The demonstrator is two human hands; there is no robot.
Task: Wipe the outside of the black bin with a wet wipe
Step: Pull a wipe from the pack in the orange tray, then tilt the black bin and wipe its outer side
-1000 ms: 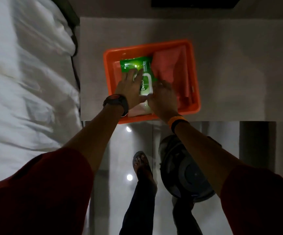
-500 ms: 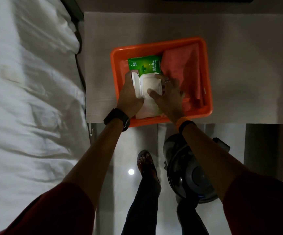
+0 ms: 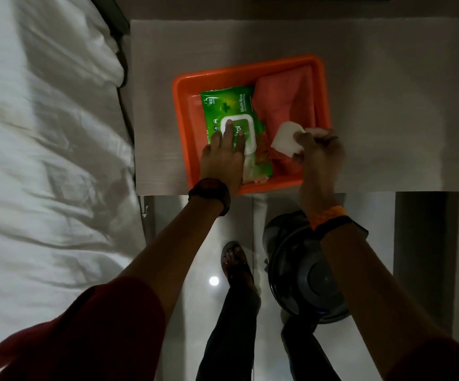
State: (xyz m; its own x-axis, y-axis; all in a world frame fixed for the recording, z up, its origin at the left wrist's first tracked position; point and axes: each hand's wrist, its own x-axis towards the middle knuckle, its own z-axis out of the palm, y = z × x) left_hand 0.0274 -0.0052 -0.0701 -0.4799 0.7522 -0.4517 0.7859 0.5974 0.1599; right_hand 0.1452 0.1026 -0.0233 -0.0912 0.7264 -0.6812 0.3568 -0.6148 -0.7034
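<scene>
Pinching wet wipe [image 3: 285, 138] in right-hand fingers [image 3: 302, 138], ready for wiping; pressing flat, open left-hand fingers [image 3: 229, 133] on pack [image 3: 231, 116] lid, sealing it; black bin [image 3: 305, 273] waiting below right wrist, on floor

A bright orange tray [image 3: 180, 111] is being shown on a pale grey, faintly grained table [image 3: 387, 105]. A green wipe pack [image 3: 223, 104] with white print and a white-rimmed lid [image 3: 246, 133] is being displayed inside it, beside a salmon-pink cloth [image 3: 283, 100]. A plain white wet wipe [image 3: 284, 138] is being pinched in the right hand [image 3: 319, 155], whose wrist is being circled by an orange band [image 3: 328, 214]. A black watch [image 3: 209, 192] is being worn by the left hand [image 3: 223, 160]. Dark red sleeves [image 3: 99, 325] are being seen. A glossy black bin [image 3: 299, 270] is being shown on shiny whitish flooring [image 3: 203, 265], next to white bedding [image 3: 44, 160].
</scene>
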